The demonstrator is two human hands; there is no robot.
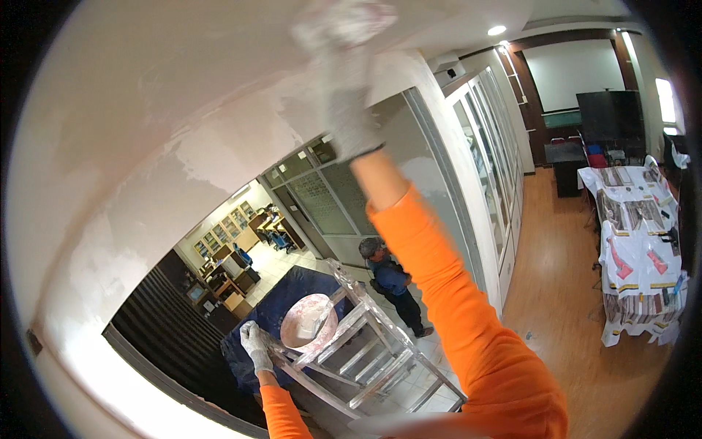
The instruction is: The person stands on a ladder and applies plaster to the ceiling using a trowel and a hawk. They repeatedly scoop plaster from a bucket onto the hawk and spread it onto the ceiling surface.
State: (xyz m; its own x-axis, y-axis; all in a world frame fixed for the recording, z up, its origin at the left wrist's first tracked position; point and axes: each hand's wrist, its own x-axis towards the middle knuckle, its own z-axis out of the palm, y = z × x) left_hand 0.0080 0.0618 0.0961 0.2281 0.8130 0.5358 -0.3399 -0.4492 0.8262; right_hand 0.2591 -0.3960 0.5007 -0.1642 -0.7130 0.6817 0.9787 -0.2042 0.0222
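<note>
My right hand [342,51], in a pale glove smeared with white and pinkish paste, is raised against the ceiling [219,44]. Motion blurs its fingers, so what they hold, if anything, cannot be made out. Low on the left, my gloved left hand [255,344] is closed on the top end of a paste-spattered metal stepladder [351,333]. Beside that hand a pinkish round tub [292,322] rests at the ladder's top, with a pale flat piece [313,328] lying inside.
A person [391,282] in dark clothes stands below, behind the ladder. A dark blue sheet [281,296] covers something under it. Glass-fronted cabinets [486,146] line the wall at right. Farther right is a covered table [636,241] with several items. Patchy paste marks the wall [190,161].
</note>
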